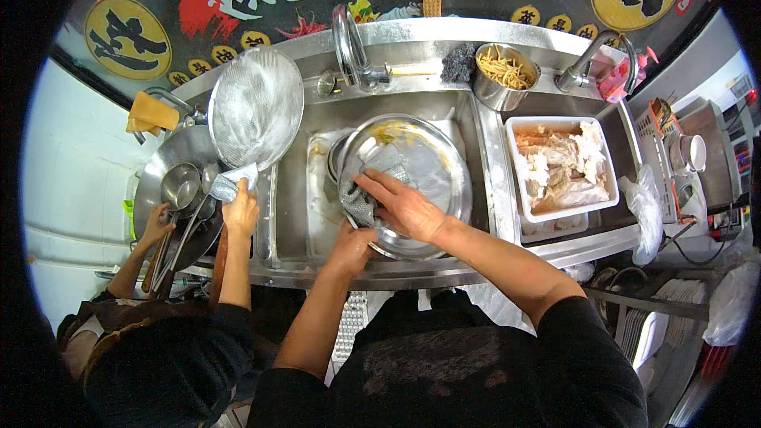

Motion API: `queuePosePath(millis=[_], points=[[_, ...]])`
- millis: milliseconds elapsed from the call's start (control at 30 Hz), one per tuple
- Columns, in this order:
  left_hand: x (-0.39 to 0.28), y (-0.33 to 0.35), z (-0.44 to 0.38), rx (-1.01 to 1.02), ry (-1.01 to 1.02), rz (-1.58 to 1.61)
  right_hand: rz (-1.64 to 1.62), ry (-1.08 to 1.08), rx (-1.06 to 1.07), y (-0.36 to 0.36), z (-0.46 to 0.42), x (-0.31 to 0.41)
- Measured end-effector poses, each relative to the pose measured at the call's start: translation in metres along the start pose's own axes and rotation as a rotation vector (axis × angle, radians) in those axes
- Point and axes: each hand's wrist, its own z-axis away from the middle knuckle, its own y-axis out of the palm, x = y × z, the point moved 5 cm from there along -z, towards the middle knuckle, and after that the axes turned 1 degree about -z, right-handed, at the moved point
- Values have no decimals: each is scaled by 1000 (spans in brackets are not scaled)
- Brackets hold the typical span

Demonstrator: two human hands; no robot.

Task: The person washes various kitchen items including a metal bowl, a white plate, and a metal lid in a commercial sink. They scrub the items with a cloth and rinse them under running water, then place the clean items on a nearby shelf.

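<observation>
A round stainless steel bowl (440, 190) sits tilted over the middle sink basin, with yellow residue along its far inner wall. My left hand (352, 248) grips its near left rim. Inside the bowl, my right hand (410, 208) presses a grey mesh-like cloth (362, 199) against the left side, fingers spread over the bunched fabric. Under the bowl, a white tray (318, 220) with brownish smears lies in the sink (291, 190). Part of another round metal vessel shows at the bowl's left edge, mostly hidden.
To my left a co-worker's hand (241, 208) holds a cloth at a mesh strainer (255, 107); their other hand (156, 226) grips utensil handles by a wok (154, 160). A faucet (351, 47) overhangs the sink. Rightward are a food-filled white tub (511, 160) and a metal pot (499, 92).
</observation>
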Motion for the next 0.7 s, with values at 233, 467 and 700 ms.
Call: queuePosePath(millis=[233, 467, 700], points=[[-15, -6, 15, -91, 74, -432, 653, -20, -213, -35, -63, -13], [-21, -17, 6, -166, 536, -594, -520, 505, -517, -80, -70, -163], [-3, -21, 0, -188, 421, -549, -1049, 991, -788, -17, 26, -236]])
